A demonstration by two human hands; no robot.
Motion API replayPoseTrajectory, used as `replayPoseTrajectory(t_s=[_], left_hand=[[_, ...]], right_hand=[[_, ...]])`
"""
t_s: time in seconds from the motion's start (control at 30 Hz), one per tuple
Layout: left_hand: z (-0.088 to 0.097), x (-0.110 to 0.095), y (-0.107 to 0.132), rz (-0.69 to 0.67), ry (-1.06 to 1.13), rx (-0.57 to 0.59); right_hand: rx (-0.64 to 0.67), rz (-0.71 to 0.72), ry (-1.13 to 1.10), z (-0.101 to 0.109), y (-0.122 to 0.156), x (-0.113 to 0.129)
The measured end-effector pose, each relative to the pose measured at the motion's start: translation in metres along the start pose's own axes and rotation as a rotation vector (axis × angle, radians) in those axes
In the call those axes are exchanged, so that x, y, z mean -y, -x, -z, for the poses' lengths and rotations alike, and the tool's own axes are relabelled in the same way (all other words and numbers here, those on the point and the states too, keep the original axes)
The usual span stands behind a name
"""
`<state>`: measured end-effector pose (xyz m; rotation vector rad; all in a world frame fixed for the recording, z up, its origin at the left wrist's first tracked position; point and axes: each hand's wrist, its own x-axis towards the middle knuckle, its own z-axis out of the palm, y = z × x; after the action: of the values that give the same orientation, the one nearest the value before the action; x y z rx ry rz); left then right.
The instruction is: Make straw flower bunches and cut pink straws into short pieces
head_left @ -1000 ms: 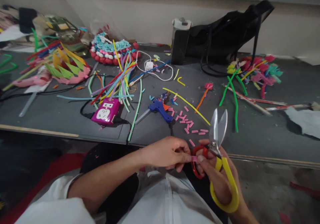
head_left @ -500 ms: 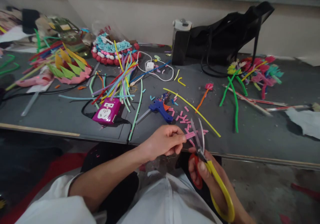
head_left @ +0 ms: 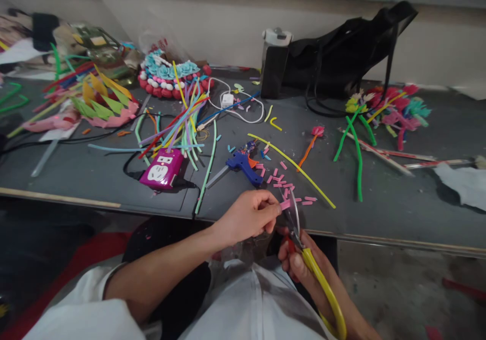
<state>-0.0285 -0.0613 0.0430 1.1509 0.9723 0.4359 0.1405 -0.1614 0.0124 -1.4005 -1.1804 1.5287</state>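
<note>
My left hand [head_left: 253,214] pinches a short pink pipe cleaner [head_left: 285,204] between thumb and fingers, its end pointing right. My right hand [head_left: 299,259] is closed round the handles of a pair of scissors [head_left: 322,281], one yellow and one red. The scissor blades are parted slightly and stand at the pink piece, just right of my left fingertips. Several cut pink pieces [head_left: 279,182] lie scattered on the table beyond the blades. A blue glue gun [head_left: 245,167] rests behind my left hand, a clear glue stick jutting from its back.
A yellow pipe cleaner [head_left: 304,178] crosses the table behind the cut pieces. To the left are a purple power strip [head_left: 162,170] and a bundle of coloured stems [head_left: 186,122]. A black bag [head_left: 341,51], a bottle [head_left: 274,66] and bright flowers [head_left: 402,109] stand farther back.
The scissors have moved left onto the pink piece, and their blades have come closer together. More cut pink bits show right of the blades. My left hand has barely moved.
</note>
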Motion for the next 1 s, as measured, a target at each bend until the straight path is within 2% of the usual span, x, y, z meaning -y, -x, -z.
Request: replayPoseTrajectory(t_s=[0.3,0.63,0.87,1.0], left_hand=[[-0.003,0.005,-0.001,0.025,-0.031,0.047],[-0.004,0.007,-0.003,0.015,-0.055,0.031],[-0.004,0.012,-0.006,0.005,-0.075,0.025],[-0.004,0.014,-0.007,0.008,-0.079,0.02]], right_hand=[[0.033,-0.019,0.055,-0.005,-0.002,0.016],[0.004,0.018,0.188,-0.002,-0.002,0.0],[-0.002,-0.018,0.143,0.0,-0.003,-0.011],[-0.051,-0.037,0.091,0.0,-0.004,-0.012]])
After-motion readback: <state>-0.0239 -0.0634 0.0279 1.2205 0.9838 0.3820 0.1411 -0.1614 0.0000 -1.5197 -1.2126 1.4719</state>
